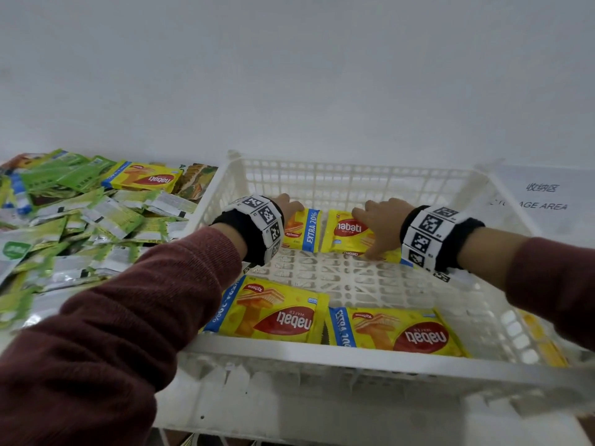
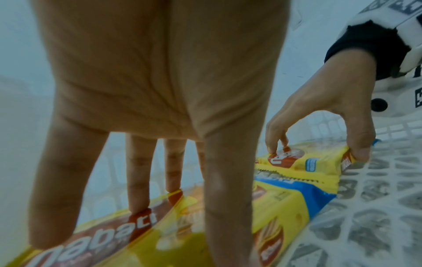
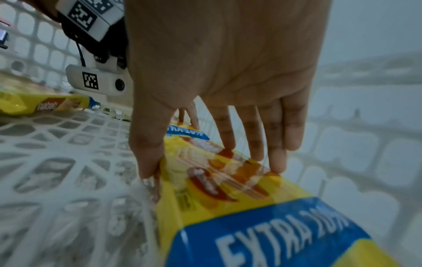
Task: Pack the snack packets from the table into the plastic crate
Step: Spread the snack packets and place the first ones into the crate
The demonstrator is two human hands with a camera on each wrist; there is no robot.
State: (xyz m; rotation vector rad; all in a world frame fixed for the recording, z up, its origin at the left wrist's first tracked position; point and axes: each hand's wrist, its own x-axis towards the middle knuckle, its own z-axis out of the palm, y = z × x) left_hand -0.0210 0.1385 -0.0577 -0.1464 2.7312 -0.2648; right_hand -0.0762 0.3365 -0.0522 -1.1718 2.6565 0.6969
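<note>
A white plastic crate (image 1: 322, 346) holds several yellow Nabati wafer packets. Two lie along its near side (image 1: 273, 312) (image 1: 399, 329). At the far side my left hand (image 1: 288, 204) rests straight fingertips on the far-left packet (image 1: 304, 231). The left wrist view shows those fingers (image 2: 173, 171) spread and upright on that packet (image 2: 285, 207). My right hand (image 1: 383, 220) pinches the far-right packet (image 1: 346, 233), thumb at its near edge and fingers on top. The right wrist view shows the same grip (image 3: 217, 153) on the packet (image 3: 239, 198).
A loose pile of green and silver snack packets (image 1: 80, 214) covers the table left of the crate, with one yellow Nabati packet (image 1: 145, 179) at its back. A "storage area" sheet (image 1: 541, 197) lies under the crate's right side. A white wall stands close behind.
</note>
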